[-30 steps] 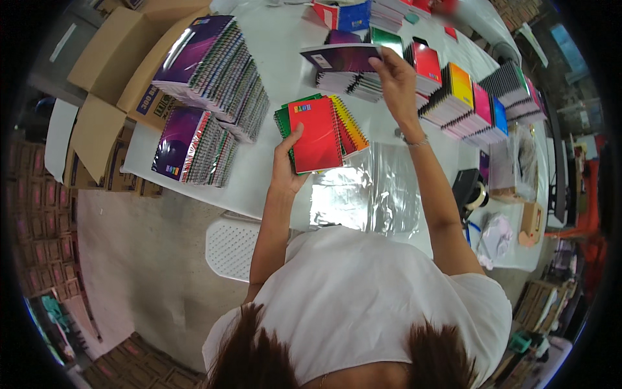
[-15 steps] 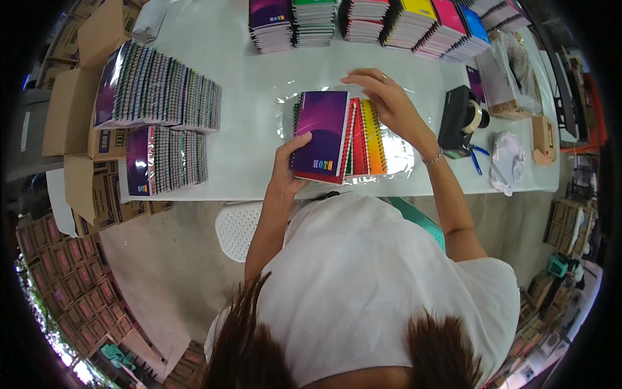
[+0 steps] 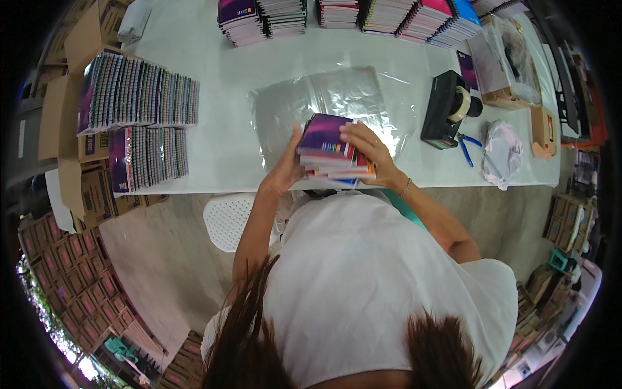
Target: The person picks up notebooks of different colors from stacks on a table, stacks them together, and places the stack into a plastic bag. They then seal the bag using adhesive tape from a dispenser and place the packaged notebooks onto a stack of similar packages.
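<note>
One short stack of notebooks (image 3: pixel 326 139), purple cover on top, is between L hand (image 3: pixel 284 167) and R hand (image 3: pixel 376 155), by the near edge of the table (image 3: pixel 223 87). R hand is clamped on the right side, fingers bent over the top cover, prob. so the books don't fan out. L hand is against the left side w/ thumb up, prob. as a side stop; its fingers are partly hidden, so can't tell if it grips too. Lower books look uneven & a bit blurred; can't tell if the stack is lifted or resting. Clear plastic (image 3: pixel 350 87) lies flat just beyond, prob. there b/c it's in easy reach. Tape dispenser (image 3: pixel 442 110) and blue-handled pliers (image 3: pixel 467 148) are off to the right, prob. to keep the middle free for handling. Loose notebook piles (image 3: pixel 395 18) line the far side, prob. sorted by cover colour; bundled notebooks (image 3: pixel 139 91) are at left near an open carton (image 3: pixel 59 113).
</note>
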Action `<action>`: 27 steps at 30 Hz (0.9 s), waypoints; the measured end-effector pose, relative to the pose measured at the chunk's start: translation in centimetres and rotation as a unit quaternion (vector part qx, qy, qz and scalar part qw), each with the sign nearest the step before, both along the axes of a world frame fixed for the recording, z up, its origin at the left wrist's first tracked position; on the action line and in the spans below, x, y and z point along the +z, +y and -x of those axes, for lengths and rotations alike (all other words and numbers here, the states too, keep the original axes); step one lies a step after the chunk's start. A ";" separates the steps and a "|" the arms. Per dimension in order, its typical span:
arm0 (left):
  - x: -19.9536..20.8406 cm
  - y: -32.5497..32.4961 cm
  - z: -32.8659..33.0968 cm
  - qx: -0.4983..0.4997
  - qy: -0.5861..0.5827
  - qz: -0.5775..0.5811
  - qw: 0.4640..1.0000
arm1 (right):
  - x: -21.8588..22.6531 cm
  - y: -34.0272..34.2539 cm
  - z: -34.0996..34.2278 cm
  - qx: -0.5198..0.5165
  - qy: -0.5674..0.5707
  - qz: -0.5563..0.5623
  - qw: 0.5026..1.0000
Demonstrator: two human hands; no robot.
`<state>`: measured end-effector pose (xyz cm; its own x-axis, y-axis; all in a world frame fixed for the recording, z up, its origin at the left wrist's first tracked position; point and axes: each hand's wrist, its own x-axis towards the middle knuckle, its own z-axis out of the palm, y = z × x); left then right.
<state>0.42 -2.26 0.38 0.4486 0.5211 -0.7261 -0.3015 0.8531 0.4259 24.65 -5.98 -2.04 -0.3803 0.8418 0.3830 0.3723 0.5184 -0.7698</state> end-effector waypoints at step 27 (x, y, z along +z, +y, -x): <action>-6.4 -1.3 -3.5 0.025 0.130 -0.448 0.884 | -6.5 2.2 2.2 -0.042 0.284 0.422 0.860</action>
